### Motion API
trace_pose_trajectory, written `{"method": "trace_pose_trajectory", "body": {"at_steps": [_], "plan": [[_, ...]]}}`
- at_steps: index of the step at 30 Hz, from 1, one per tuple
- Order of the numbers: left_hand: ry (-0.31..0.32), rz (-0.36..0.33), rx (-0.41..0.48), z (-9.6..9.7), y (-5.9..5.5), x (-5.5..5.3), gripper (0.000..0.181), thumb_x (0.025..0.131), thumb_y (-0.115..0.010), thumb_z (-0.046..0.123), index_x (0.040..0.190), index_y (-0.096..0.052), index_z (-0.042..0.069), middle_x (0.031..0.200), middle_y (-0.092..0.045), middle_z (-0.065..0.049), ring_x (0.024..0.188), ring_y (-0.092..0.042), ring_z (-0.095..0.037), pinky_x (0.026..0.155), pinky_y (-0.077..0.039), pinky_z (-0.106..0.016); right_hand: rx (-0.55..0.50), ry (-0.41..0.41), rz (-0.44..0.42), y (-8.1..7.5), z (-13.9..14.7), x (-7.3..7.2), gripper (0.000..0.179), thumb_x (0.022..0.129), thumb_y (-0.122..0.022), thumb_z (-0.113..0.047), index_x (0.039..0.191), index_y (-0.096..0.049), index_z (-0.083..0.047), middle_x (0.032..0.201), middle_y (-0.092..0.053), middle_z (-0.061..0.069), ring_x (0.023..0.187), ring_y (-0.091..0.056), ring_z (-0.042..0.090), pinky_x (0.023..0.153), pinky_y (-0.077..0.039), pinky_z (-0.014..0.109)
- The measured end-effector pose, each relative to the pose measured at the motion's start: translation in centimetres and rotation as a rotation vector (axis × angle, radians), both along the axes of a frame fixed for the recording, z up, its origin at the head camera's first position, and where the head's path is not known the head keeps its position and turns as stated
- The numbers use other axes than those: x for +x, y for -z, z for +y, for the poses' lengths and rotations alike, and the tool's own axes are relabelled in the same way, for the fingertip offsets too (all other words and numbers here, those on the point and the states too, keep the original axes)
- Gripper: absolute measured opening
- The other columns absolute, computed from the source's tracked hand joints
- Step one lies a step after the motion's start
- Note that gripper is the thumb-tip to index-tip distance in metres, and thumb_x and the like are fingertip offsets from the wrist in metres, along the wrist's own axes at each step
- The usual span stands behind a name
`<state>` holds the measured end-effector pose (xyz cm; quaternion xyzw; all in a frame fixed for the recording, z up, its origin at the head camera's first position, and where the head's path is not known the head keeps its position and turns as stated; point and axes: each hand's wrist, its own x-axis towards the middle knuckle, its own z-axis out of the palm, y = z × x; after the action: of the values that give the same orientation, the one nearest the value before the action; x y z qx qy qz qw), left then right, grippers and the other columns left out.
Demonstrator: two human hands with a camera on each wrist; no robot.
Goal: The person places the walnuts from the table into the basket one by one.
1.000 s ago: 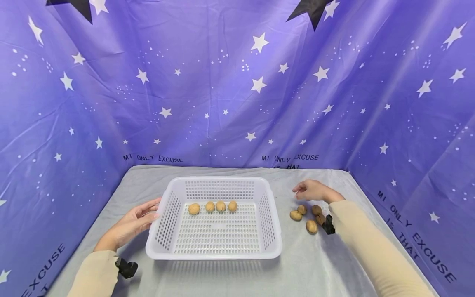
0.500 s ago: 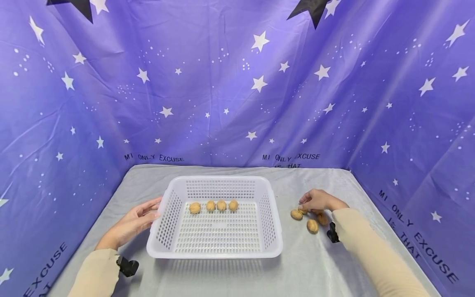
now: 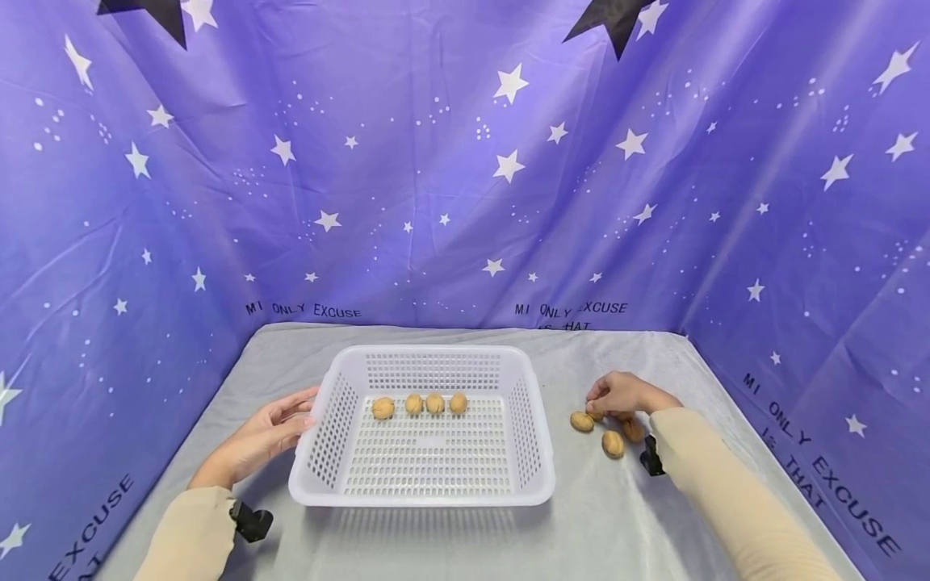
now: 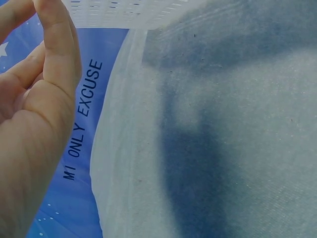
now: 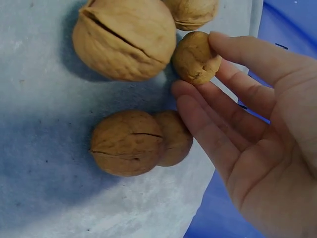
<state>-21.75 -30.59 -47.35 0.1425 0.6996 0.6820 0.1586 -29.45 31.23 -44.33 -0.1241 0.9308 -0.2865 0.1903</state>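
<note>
My right hand [image 3: 625, 393] is over a small group of walnuts on the right of the table. In the right wrist view its thumb and fingers pinch one walnut [image 5: 194, 58], which sits beside other walnuts [image 5: 128, 42]. Another walnut [image 5: 128, 144] lies by the fingertips, partly in front of one more. My left hand [image 3: 254, 436] touches the left side of a white plastic basket [image 3: 421, 500] with fairly straight fingers. Inside the basket, several walnuts [image 3: 435, 403] form a row toward the back. Only the basket's underside edge [image 4: 124, 17] shows in the left wrist view.
A grey cloth [image 3: 494, 545] covers the table. Purple star-patterned curtains [image 3: 436, 177] close off the back and both sides. Loose walnuts [image 3: 613, 444] lie between the basket and the right sleeve [image 3: 726, 484].
My right hand has come down and slightly right onto the walnut group, and its fingers have closed around one. My left hand and the basket stay where they were.
</note>
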Motion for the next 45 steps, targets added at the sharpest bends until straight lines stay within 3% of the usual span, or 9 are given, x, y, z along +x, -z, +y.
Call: {"method": "trace_pose_trajectory", "body": {"at_steps": [8,24,36,45], "plan": [[-0.015,-0.005,-0.003,-0.1,-0.1,0.0,0.062,0.103,-0.053,0.003,0.156,-0.023,-0.003,0.139,-0.050,-0.017,0.115,-0.062,-0.019,0.096,-0.053,-0.035,0.016,-0.062,0.055,-1.8,-0.6,-1.0,0.028,0.088,-0.074,-0.020,0.107,-0.072,-0.001,0.096,-0.070,0.002,0.084,-0.061,0.016,0.078,-0.052,0.037],[-0.017,-0.019,-0.012,-0.2,0.2,-0.3,0.061,0.103,-0.054,0.003,0.157,-0.026,0.000,0.142,-0.049,-0.017,0.116,-0.062,-0.021,0.096,-0.053,-0.036,0.017,-0.146,0.132,-8.7,-4.5,-2.4,0.034,0.093,-0.072,-0.030,0.117,-0.071,-0.006,0.100,-0.072,0.000,0.095,-0.066,0.019,0.088,-0.053,0.046],[0.004,-0.005,0.002,0.1,-0.1,-0.1,0.061,0.103,-0.053,0.003,0.156,-0.024,-0.003,0.141,-0.045,-0.021,0.115,-0.061,-0.019,0.095,-0.053,-0.034,0.020,-0.238,0.143,-10.7,-10.0,-2.9,0.029,0.093,-0.073,-0.031,0.113,-0.072,-0.010,0.095,-0.072,-0.003,0.092,-0.066,0.015,0.089,-0.052,0.043],[0.003,-0.004,-0.006,0.0,-0.1,0.0,0.060,0.103,-0.053,0.002,0.156,-0.025,-0.001,0.142,-0.047,-0.018,0.116,-0.061,-0.020,0.095,-0.053,-0.035,0.001,-0.303,0.146,-10.1,-14.5,-3.5,0.029,0.091,-0.075,-0.031,0.112,-0.073,-0.011,0.100,-0.071,-0.002,0.099,-0.064,0.018,0.091,-0.052,0.041]]}}
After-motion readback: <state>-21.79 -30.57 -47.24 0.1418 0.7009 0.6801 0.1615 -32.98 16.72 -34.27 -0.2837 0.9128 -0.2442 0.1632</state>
